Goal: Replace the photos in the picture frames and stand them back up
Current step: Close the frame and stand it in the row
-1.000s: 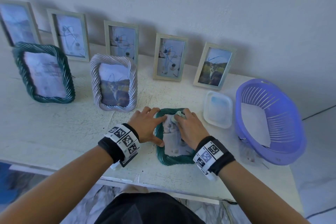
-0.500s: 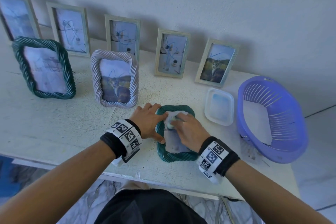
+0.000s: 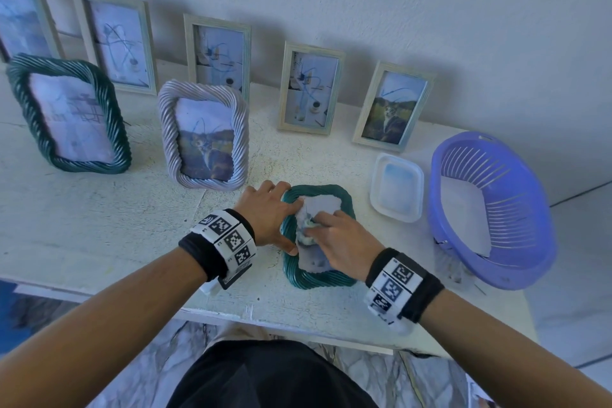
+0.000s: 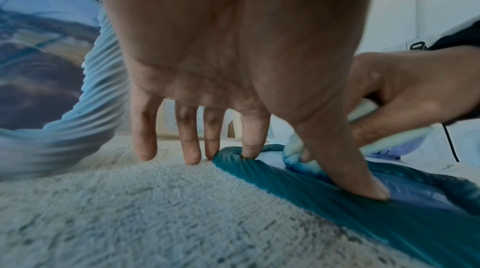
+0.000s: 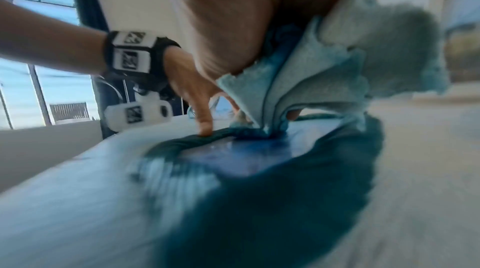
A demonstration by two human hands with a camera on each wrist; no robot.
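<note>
A dark green rope-pattern picture frame [image 3: 318, 280] lies flat on the white table near its front edge, glass side up. My left hand [image 3: 271, 212] presses on the frame's left rim with straight fingers; the thumb rests on the rim [image 4: 363, 188]. My right hand [image 3: 344, 242] grips a crumpled pale cloth [image 3: 309, 232] and holds it against the glass. In the right wrist view the cloth [image 5: 337, 66] bunches under my palm and touches the blue-tinted glass [image 5: 246, 155]. The picture under the glass is mostly hidden by my hands.
A lilac rope frame [image 3: 203, 136] and a second green frame [image 3: 68, 113] stand behind on the left. Several pale wooden frames [image 3: 309, 89] lean on the wall. A white tub [image 3: 396, 187] and a purple basket [image 3: 536, 262] holding a white sheet stand at right.
My right hand has slid the cloth from the far end of the glass toward the middle. The left hand has stayed on the frame's left rim.
</note>
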